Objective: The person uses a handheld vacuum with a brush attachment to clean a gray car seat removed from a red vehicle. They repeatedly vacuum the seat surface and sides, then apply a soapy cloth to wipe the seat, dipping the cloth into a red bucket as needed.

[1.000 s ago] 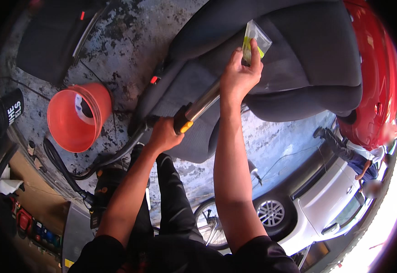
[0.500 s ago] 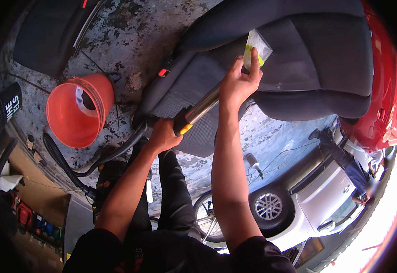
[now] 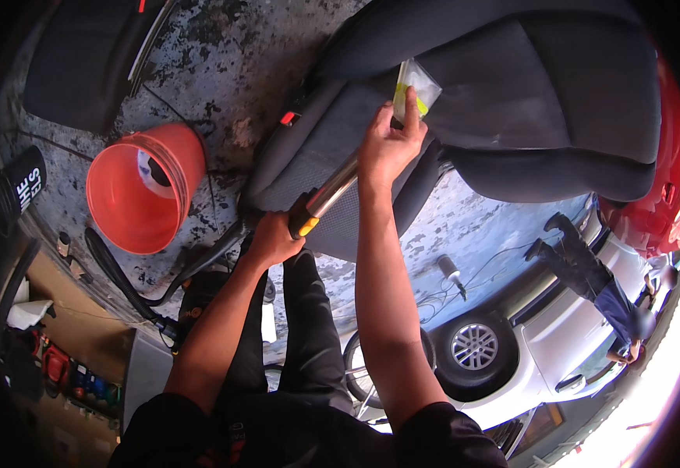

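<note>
My left hand (image 3: 276,238) is closed round the black handle of a vacuum wand (image 3: 334,191), beside its yellow button. Farther along, my right hand (image 3: 388,148) grips the wand's front end, its index finger stretched over the clear nozzle (image 3: 418,87). That nozzle rests against the dark grey fabric of a car seat (image 3: 492,90), on the stretch between cushion and backrest. A red buckle (image 3: 290,118) shows at the seat's left side. From the handle a black hose (image 3: 207,265) curves down to a dark vacuum body (image 3: 200,300), partly hidden by my left forearm.
An orange bucket (image 3: 133,199) stands at left on the stained floor. Another dark seat part (image 3: 75,70) lies beyond it. To the right are a red car (image 3: 671,156), a silver car (image 3: 558,343), a spray bottle (image 3: 449,267), a bicycle wheel (image 3: 363,366) and a bending person (image 3: 589,269).
The nozzle has slid back along the seat toward me, leftward in the picture. Both hands keep their grip on the wand. My view has shifted slightly.
</note>
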Demonstrator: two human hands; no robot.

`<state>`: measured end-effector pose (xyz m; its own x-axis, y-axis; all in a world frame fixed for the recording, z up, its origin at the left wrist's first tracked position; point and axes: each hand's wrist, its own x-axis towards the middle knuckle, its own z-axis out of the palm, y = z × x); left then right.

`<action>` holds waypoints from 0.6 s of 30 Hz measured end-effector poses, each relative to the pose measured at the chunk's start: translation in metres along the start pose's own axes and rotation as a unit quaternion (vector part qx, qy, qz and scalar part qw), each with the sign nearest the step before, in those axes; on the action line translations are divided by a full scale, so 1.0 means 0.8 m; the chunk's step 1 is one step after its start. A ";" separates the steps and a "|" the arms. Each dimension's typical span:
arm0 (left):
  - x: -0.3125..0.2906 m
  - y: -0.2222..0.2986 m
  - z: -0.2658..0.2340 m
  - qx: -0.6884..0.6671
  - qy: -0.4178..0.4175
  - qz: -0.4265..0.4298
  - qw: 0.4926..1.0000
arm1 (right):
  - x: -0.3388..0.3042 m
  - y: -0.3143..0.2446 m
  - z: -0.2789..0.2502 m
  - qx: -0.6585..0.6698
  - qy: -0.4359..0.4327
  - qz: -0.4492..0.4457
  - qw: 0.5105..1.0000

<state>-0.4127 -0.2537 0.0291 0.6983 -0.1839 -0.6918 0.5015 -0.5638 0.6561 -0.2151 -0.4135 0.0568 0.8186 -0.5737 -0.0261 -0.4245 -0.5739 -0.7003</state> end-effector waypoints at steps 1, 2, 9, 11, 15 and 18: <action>-0.003 -0.009 0.004 -0.005 -0.006 -0.016 1.000 | -0.006 0.016 0.009 -0.008 0.005 -0.010 1.000; -0.008 -0.023 0.009 -0.008 -0.011 -0.031 0.999 | -0.015 0.035 0.024 -0.014 0.011 -0.019 1.000; 0.030 -0.147 0.032 0.133 -0.008 -0.099 0.986 | -0.063 0.141 0.123 -0.092 -0.051 0.117 0.988; 0.022 -0.145 0.032 0.133 -0.019 -0.097 0.986 | -0.072 0.144 0.115 -0.090 -0.069 0.115 0.987; -0.013 -0.101 0.037 0.130 -0.038 -0.075 0.988 | -0.059 0.134 0.076 -0.067 -0.089 0.125 0.986; -0.052 -0.057 0.019 0.082 0.000 0.022 0.996 | -0.058 0.069 0.008 0.052 -0.044 0.049 0.996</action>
<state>-0.4723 -0.2329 0.0232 0.7177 -0.2110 -0.6636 0.3804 -0.6794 0.6275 -0.2741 -0.4145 0.0151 0.8082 -0.5677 -0.1567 -0.4649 -0.4517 -0.7615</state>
